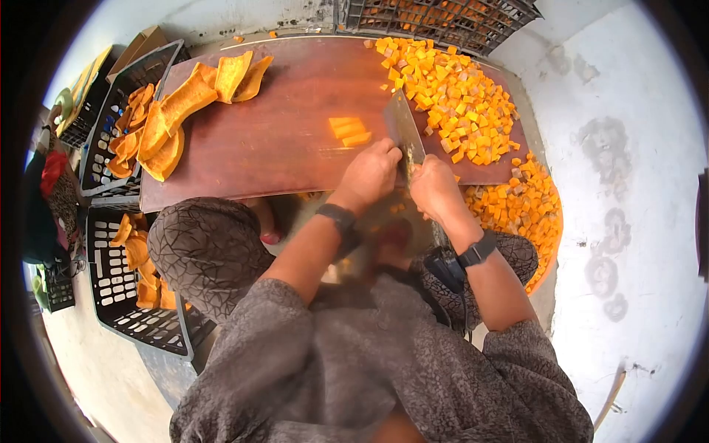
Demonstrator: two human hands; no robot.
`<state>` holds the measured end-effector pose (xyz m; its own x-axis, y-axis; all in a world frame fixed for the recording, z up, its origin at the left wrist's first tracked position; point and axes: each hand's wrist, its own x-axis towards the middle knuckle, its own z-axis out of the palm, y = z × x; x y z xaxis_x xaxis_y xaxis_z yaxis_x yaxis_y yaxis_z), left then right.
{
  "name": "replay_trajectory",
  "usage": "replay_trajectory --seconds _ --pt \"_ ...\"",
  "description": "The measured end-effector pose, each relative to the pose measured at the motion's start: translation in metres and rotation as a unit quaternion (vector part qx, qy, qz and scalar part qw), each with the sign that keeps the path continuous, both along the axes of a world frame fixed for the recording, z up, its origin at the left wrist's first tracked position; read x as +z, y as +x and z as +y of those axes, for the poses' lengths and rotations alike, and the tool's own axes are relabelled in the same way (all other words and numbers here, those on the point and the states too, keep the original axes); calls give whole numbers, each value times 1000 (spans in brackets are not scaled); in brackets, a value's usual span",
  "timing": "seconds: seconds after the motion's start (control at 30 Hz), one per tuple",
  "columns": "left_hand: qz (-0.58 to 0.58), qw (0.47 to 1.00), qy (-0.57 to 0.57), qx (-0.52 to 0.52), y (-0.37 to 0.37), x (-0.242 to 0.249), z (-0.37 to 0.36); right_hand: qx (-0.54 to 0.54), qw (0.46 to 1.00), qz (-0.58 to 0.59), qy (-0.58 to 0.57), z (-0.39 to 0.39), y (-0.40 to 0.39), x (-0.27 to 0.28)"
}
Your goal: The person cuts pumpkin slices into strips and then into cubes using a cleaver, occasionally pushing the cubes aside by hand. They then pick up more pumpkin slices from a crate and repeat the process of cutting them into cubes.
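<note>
My right hand (437, 186) grips the handle of a cleaver (405, 129), its broad blade pointing away from me over the dark red board (281, 125). Close against the blade's left side is my left hand (371, 174), its fingers curled together; whatever they hold is hidden. Just beyond that hand lie a few cut pumpkin strips (350, 131), side by side. To the right of the blade, a big heap of pumpkin cubes (469, 103) covers the board's far right part. Large curved pumpkin pieces (188, 100) rest along the board's left end.
More cubes fill an orange-rimmed container (528, 214) below the board's right edge. Black crates (103, 255) with pumpkin pieces stand at the left; another crate (436, 18) is behind the board. A white wall (620, 184) closes the right side. Another person (52, 177) is at far left.
</note>
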<state>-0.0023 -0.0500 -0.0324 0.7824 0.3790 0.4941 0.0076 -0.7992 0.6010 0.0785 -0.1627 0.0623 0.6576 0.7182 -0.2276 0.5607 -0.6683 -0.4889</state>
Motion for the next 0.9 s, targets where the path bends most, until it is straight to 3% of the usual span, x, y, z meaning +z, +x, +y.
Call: replay_trajectory --seconds 0.07,0.13,0.27,0.33,0.37,0.43,0.5,0.7,0.87,0.9 --pt "-12 1000 14 -2 0 0 -2 -8 1000 16 -5 6 0 0" --pt "-21 1000 16 -2 0 5 -3 -7 990 -140 27 16 -3 -17" --pt "-18 999 45 15 -1 2 -3 -29 986 -125 104 21 7 -22" --pt "-29 998 58 15 -2 2 -2 -37 970 -210 115 20 18 -32" --pt "-37 997 70 13 -3 1 -2 -35 970 -211 116 21 25 -38" --pt "-5 999 45 16 0 -4 0 -62 988 -92 108 22 36 -42" --pt "29 999 19 17 0 -2 -3 -63 989 -90 95 16 37 -44" --pt "-48 999 17 0 -10 14 -7 -43 990 -97 90 13 24 -42" --pt "34 999 25 -9 -5 12 -5 -8 983 -150 108 13 19 -45" --pt "36 999 24 -7 -3 8 -4 -15 992 -86 92 11 19 -38"
